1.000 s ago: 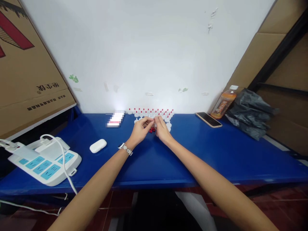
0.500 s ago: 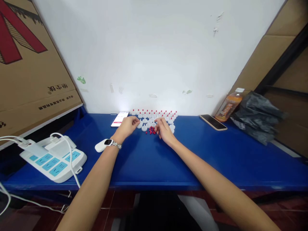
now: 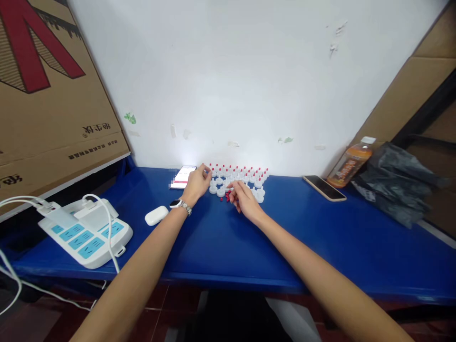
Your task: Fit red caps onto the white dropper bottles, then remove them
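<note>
My left hand [image 3: 199, 183], wearing a watch with a metal band, is at the left end of rows of small white caps with red tips [image 3: 251, 174]. Its thumb and fingers are closed together; what they pinch, if anything, is hidden. Closer to me, my right hand [image 3: 245, 199] hovers with curled fingers over a small pile of loose red tips [image 3: 228, 194]. Whether something small sits in those fingertips I cannot make out. White caps without red tips [image 3: 220, 192] lie between the hands, and more white caps [image 3: 259, 195] rest just right of my right hand.
A lit phone [image 3: 182, 177] and a white rounded case [image 3: 156, 215] lie left of my left hand. Farther left is a power strip [image 3: 87, 240] with cables. On the right are a dark phone [image 3: 324, 188], a drink bottle [image 3: 351, 161] and a black plastic bag [image 3: 395, 183].
My left hand has moved farther back, from the front white caps toward the left end of the red-tipped rows. My right hand stays by the red pile. The whole view has shifted slightly.
</note>
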A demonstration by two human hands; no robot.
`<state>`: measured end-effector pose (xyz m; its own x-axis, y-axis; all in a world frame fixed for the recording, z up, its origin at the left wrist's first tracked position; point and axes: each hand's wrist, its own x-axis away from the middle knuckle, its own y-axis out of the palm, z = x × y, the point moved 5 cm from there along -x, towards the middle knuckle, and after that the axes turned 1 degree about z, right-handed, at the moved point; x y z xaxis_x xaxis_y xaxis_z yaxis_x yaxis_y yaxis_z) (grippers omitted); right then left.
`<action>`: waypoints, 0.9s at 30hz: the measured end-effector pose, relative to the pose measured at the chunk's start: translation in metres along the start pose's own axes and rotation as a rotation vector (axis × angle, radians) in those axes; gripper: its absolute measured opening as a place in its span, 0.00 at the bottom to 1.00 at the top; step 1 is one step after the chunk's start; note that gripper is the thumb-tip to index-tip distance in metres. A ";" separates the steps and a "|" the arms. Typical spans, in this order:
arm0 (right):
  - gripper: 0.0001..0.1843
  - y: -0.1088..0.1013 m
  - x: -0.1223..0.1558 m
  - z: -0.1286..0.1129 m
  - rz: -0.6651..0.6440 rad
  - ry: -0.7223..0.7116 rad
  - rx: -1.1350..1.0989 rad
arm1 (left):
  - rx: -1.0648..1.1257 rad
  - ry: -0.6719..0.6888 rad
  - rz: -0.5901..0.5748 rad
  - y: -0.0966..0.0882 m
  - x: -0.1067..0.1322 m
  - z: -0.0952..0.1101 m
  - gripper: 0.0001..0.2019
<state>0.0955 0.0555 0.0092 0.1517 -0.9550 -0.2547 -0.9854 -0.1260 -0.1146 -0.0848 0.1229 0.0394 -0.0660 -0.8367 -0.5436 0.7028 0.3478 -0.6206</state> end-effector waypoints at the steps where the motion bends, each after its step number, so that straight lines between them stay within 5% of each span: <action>1: 0.23 0.000 -0.001 0.000 0.009 -0.007 0.009 | -0.023 -0.029 0.021 0.001 -0.009 -0.003 0.10; 7: 0.24 -0.001 -0.001 -0.004 0.013 -0.060 0.083 | -0.184 -0.088 -0.127 0.035 -0.060 -0.021 0.08; 12: 0.25 -0.005 -0.001 -0.005 0.036 -0.058 0.099 | -0.165 -0.084 -0.143 0.047 -0.070 -0.021 0.05; 16: 0.22 -0.007 -0.003 -0.007 0.049 -0.085 0.113 | -0.134 -0.002 -0.092 0.028 -0.054 0.000 0.07; 21: 0.13 -0.013 -0.004 -0.012 0.144 -0.150 0.184 | 0.064 0.253 -0.058 0.001 -0.011 0.057 0.10; 27: 0.14 -0.016 -0.002 -0.010 0.178 -0.169 0.160 | 0.253 0.250 -0.123 0.012 0.030 0.088 0.13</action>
<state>0.1100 0.0570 0.0212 0.0019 -0.8984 -0.4391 -0.9749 0.0960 -0.2007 -0.0154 0.0648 0.0653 -0.3096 -0.7257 -0.6144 0.8294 0.1099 -0.5477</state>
